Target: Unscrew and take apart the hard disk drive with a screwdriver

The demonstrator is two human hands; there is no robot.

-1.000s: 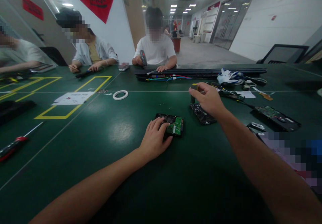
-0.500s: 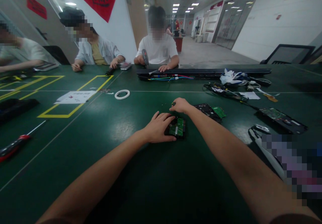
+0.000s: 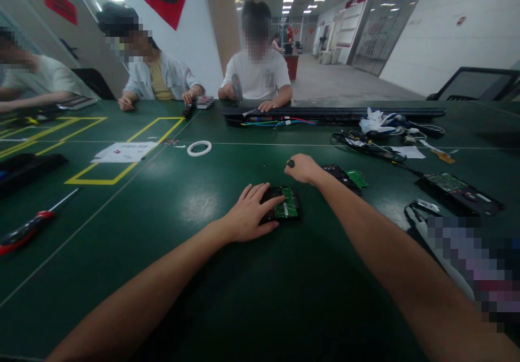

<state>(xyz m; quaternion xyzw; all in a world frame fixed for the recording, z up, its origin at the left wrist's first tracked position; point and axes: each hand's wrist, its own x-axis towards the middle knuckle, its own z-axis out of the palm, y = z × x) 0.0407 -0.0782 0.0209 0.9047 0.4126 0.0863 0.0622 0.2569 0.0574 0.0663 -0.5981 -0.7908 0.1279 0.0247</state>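
A hard drive [image 3: 291,206] lies on the green table with its green circuit board facing up. My left hand [image 3: 251,214] spans its left side, the thumb along the near edge, one finger across the board and the others toward the far edge. Beyond the drive and a little to its right, my right hand [image 3: 304,169] is closed around a small tool [image 3: 290,163]; only a dark end with a bit of yellow pokes out of the fist. Its tip is hidden. Right of that fist lie a black drive-like unit [image 3: 342,179] and a loose green circuit board [image 3: 358,178].
A red-and-black screwdriver [image 3: 32,226] lies at left, a white ring [image 3: 199,148] mid-table. Another opened unit [image 3: 459,193] and cables [image 3: 365,148] are at right. A long black bar [image 3: 333,115] lies before a co-worker [image 3: 257,77]. Other people sit at left.
My right hand has moved slightly right, away from the drive, still closed on the tool. My left hand has slid a little left and its fingers have spread, baring more of the board.
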